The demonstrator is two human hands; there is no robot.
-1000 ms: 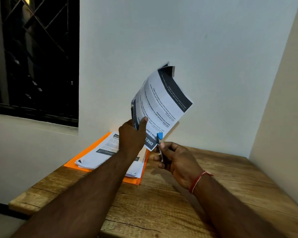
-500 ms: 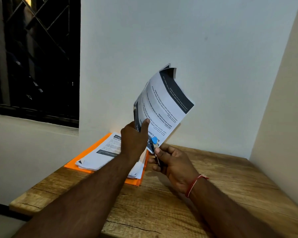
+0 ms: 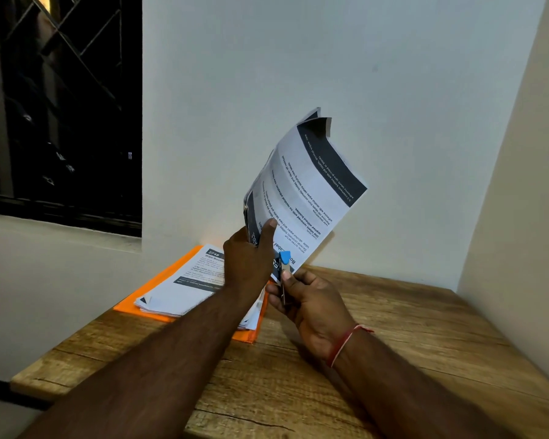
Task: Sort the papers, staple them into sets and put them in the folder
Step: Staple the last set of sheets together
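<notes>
Papers upright above left grip

One wide-angle view from the person's head, facing forward and slightly down; the left hand and right hand sit close, mid-frame; beyond them the table meets the wall; window at upper left.

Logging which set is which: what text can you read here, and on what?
"2748": header of the top sheet of the pile on the orange folder.
"Old labels removed with no residual adhesive": upside down on the held sheets in the left hand.
Held sheets' title: partly covered by the left hand and the stapler in the right hand.
All other print: too small or blurred.
</notes>
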